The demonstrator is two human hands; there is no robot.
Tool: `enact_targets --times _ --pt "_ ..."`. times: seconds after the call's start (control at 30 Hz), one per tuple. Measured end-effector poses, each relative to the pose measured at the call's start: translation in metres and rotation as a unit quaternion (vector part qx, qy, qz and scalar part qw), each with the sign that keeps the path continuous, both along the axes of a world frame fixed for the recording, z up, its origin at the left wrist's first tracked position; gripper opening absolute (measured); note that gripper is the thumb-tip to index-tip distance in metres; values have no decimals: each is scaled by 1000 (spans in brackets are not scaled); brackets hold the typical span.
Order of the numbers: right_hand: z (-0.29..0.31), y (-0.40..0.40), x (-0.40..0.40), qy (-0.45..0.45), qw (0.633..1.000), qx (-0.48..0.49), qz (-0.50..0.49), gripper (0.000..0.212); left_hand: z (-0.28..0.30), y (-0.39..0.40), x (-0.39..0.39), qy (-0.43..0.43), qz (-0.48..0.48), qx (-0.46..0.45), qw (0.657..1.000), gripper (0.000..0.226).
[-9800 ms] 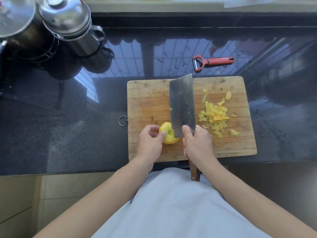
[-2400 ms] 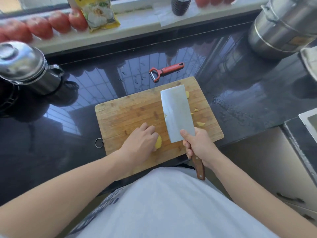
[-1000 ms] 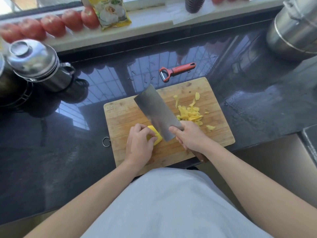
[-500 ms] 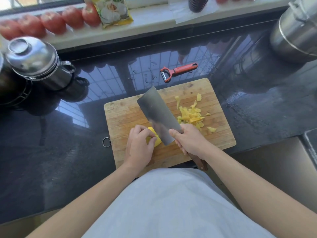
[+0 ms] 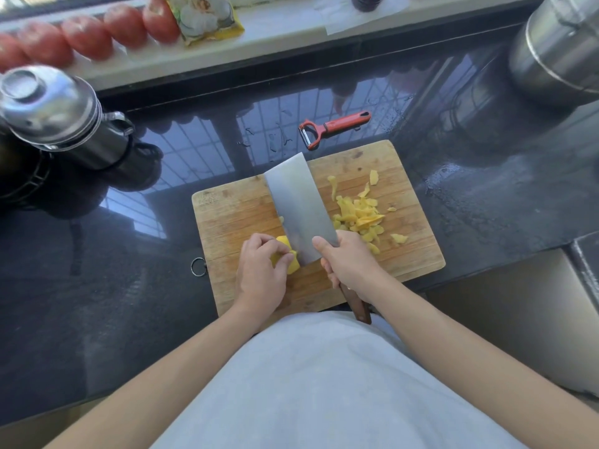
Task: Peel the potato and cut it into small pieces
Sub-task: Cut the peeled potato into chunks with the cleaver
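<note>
Both our hands are working at the near edge of the board [image 5: 233, 218]. Our left hand [image 5: 261, 273] is curling its fingers over the potato [image 5: 289, 258], pinning it to the wood, so most of it is hidden and we cannot tell which way its long axis is lying; only a peeled yellow end is showing, facing right toward the blade. Our right hand [image 5: 348, 264] is gripping the cleaver [image 5: 299, 209] where blade meets handle, the index finger lying against the blade's flat side. The blade is running away from us and slightly left, its near corner touching the potato's exposed end, and the brown handle is pointing back toward our body. Right of the blade, a pile of yellow cut pieces [image 5: 359, 217] is lying on the board. Beyond the board's far edge, a red peeler [image 5: 334, 126] is lying on the dark tabletop [image 5: 97, 303], handle pointing right. A steel lidded pot [image 5: 55, 115] is standing far left, another steel pot [image 5: 557, 50] far right. Tomatoes [image 5: 87, 35] and a yellow packet [image 5: 207, 16] are sitting on the sill behind.
</note>
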State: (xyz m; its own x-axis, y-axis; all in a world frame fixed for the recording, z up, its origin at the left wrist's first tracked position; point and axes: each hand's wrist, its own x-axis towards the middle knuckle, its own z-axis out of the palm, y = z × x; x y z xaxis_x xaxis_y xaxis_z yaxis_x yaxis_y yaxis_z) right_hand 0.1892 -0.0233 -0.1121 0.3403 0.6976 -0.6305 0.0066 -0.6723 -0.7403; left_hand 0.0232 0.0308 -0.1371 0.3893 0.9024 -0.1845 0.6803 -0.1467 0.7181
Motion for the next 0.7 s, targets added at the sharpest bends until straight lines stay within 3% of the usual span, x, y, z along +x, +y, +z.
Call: enact_targets --times 0.3,0.7 --pt "-2 -1 -7 95 992 4 -79 24 5 1 0 -34 21 -37 999 19" --pt "-18 -13 -26 137 973 46 -178 17 7 2 5 -27 48 -67 996 10"
